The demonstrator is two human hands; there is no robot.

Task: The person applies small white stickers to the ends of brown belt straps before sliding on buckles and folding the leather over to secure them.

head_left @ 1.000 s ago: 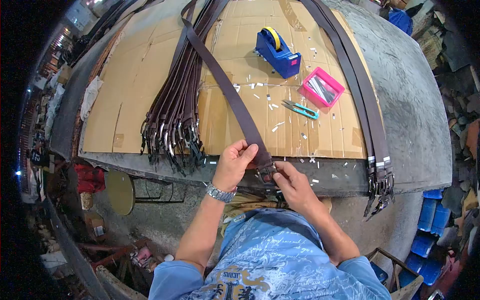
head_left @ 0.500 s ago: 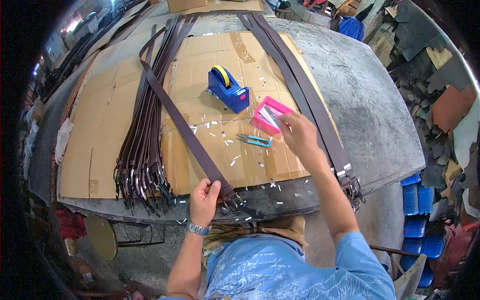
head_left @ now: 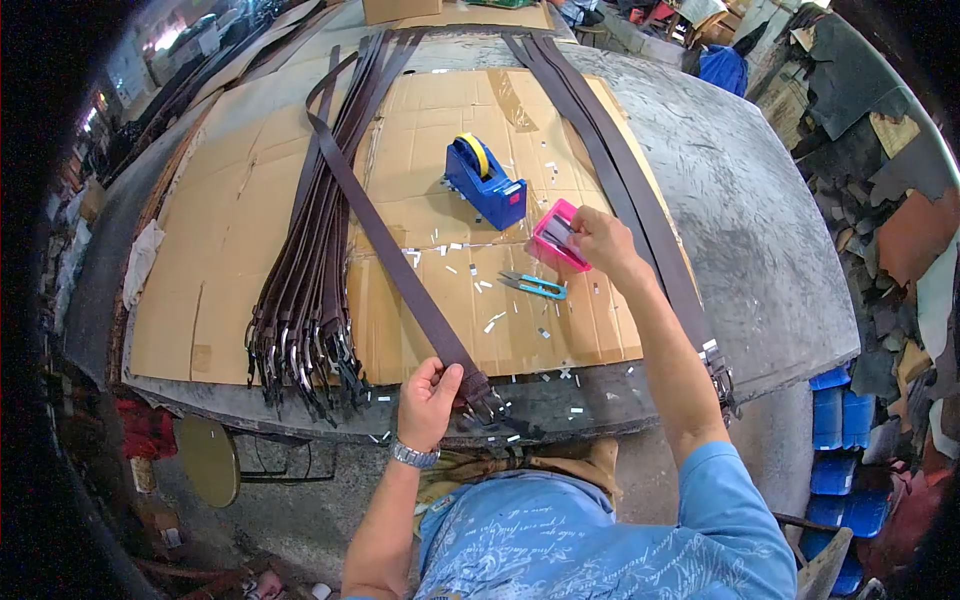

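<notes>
Right hand [head_left: 608, 245] has been moved from the buckle [head_left: 490, 408] to the pink box [head_left: 541, 236]
In the head view, the belt [head_left: 385, 245] is pinched by the left hand [head_left: 428, 405] at the table [head_left: 745, 240] edge; whether strips [head_left: 557, 228] are gripped cannot be told

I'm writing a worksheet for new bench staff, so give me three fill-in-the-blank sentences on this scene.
The left hand holds a belt close to its metal ____.
The right hand is at a small box coloured ____.
The blue dispenser carries a roll of tape coloured ____.

Missing words: buckle; pink; yellow.
</notes>
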